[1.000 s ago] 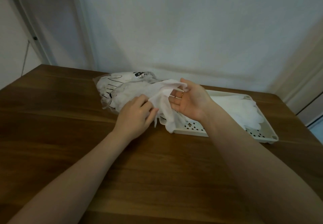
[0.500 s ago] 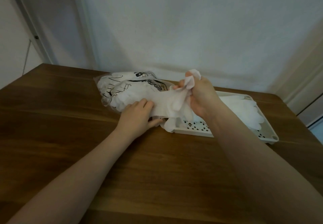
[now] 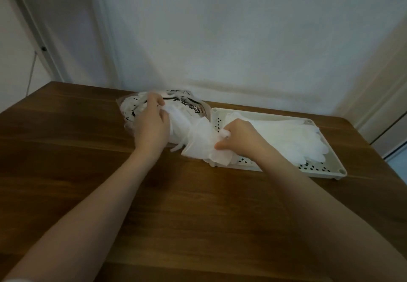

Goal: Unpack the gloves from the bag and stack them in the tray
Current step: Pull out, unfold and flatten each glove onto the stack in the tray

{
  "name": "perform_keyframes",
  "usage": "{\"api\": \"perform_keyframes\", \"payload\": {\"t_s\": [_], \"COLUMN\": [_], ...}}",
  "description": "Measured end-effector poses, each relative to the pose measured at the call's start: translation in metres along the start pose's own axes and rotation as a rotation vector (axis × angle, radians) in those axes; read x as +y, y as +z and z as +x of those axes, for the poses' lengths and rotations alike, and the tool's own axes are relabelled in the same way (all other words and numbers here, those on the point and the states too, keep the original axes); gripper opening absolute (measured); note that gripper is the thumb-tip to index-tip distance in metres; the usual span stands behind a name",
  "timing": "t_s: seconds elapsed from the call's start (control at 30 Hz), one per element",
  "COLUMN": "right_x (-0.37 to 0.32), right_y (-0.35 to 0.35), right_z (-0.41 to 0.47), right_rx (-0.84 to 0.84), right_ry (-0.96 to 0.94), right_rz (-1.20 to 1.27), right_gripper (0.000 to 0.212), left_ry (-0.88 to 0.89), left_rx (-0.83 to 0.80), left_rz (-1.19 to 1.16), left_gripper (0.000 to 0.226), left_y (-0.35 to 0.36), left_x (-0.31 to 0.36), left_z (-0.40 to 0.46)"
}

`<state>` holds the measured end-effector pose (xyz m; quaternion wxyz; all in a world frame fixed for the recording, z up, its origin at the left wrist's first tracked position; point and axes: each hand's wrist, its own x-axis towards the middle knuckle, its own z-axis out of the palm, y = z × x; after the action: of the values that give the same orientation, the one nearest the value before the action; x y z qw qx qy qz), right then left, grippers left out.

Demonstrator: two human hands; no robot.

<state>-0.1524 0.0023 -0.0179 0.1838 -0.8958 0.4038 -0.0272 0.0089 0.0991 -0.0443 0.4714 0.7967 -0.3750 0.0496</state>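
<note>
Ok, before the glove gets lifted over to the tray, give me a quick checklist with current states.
1. Right hand grips the pulled glove: ok.
2. Left hand holds the bag down: ok.
3. Glove fully out of the bag: cannot tell.
4. Tray within reach beside the bag: ok.
5. Stacked gloves lie flat in the tray: ok.
6. Only one glove pulled: cannot tell.
</note>
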Motion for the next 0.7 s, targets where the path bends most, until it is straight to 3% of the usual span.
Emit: {"api": "perform_keyframes", "payload": {"t_s": [0.07,0.2,0.27,0.37,0.43,0.5,0.57,0.63,0.7], "right_x": [0.000,0.004,0.007,0.017,0.024,0.029,0.033,0.035,0.040], "right_y": [-0.001,-0.012,-0.018,-0.025,-0.029,-0.031,-0.033,-0.033,-0.034], "right_z": [-0.002,-0.008,-0.012,-0.015,-0.015,-0.016,-0.019,-0.021,-0.024], "right_rx": [0.019,0.101,0.080,0.073,0.089,0.091,0.071,0.018,-0.042], "right_ry": [-0.062,-0.102,-0.100,-0.071,-0.061,-0.054,-0.026,-0.031,-0.025], "right_rz": [0.106,0.560,0.684,0.746,0.783,0.800,0.763,0.792,0.921], "right_gripper": [0.030,0.029,0.026,0.011,0.013,0.021,0.026,0.018,0.020], "left_ry": [0.074,-0.163,-0.142,-0.041,0.076,0.198,0.334,0.353,0.277], "left_rx": [-0.044,-0.512,-0.682,-0.694,-0.573,-0.482,-0.534,-0.585,-0.515], "left_rz": [0.260,0.667,0.858,1.013,0.934,0.606,0.273,0.028,-0.142], "left_gripper": [0.017,0.032,0.051,0.053,0.046,0.051,0.068,0.074,0.046], "left_y": [-0.003,0.000,-0.003,-0.010,-0.016,-0.017,-0.014,-0.004,0.005], "left_x": [0.001,0.005,0.006,0.018,0.037,0.059,0.081,0.092,0.095], "left_z": [0.003,0.001,-0.001,-0.008,-0.015,-0.025,-0.037,-0.046,-0.047]}}
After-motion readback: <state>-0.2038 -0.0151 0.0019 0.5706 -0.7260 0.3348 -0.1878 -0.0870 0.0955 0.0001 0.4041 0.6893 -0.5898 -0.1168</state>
